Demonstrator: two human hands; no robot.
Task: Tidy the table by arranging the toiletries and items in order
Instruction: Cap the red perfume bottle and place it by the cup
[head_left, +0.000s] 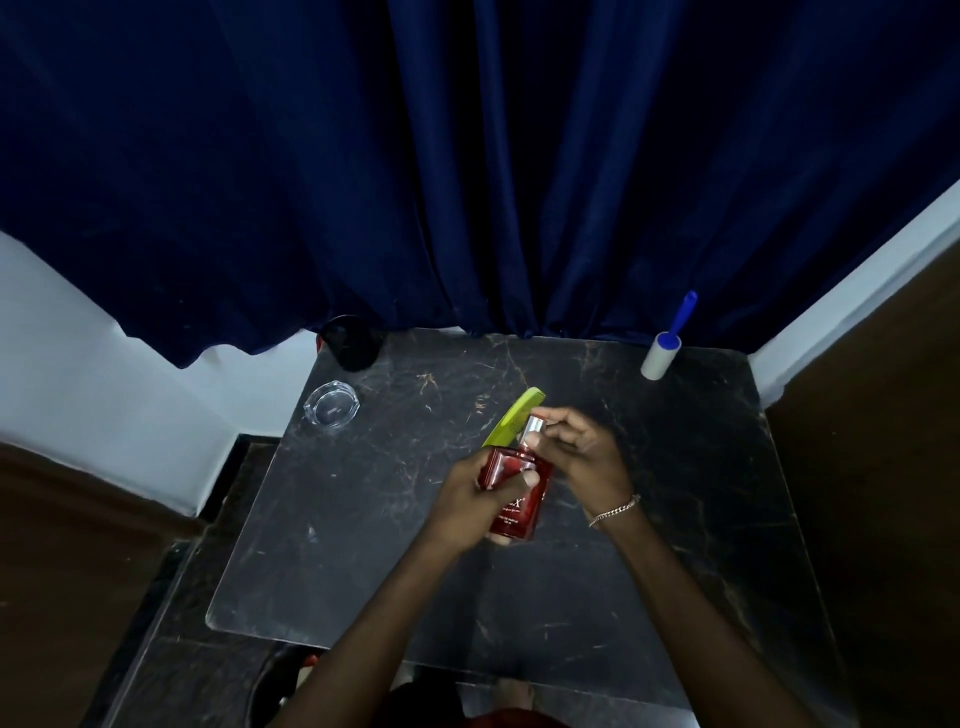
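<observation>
Bench (363, 519): a dark marble-patterned top with pale veins, standing in front of a deep blue curtain (467, 156).
Perfume bottle (519, 499): red glass, squarish, with a silver spray top; it is lifted clear of the bench over its middle, tilted a little, label toward the person.
Left hand (467, 499): wrapped around the bottle's body from the left, thumb pressed across the front face, fingers curled behind it.
Right hand (582, 447): fingertips gathered at the silver spray top, pinching or touching it; from here I cannot tell whether it grips the top or only rests on it. A silver chain bracelet (615, 510) sits on that wrist.
Comb (511, 415): lime green, lying on the bench just behind the bottle, slanting up to the right; its lower end is hidden by the bottle and left hand.
Glass ashtray (331, 411): clear, faceted, near the far left edge of the bench, well apart from the hands.
Black cup (349, 343): dark and round, at the far left corner, partly under the curtain hem.
Lint roller (667, 340): white roll with a blue handle, at the far right corner, handle leaning toward the curtain.
</observation>
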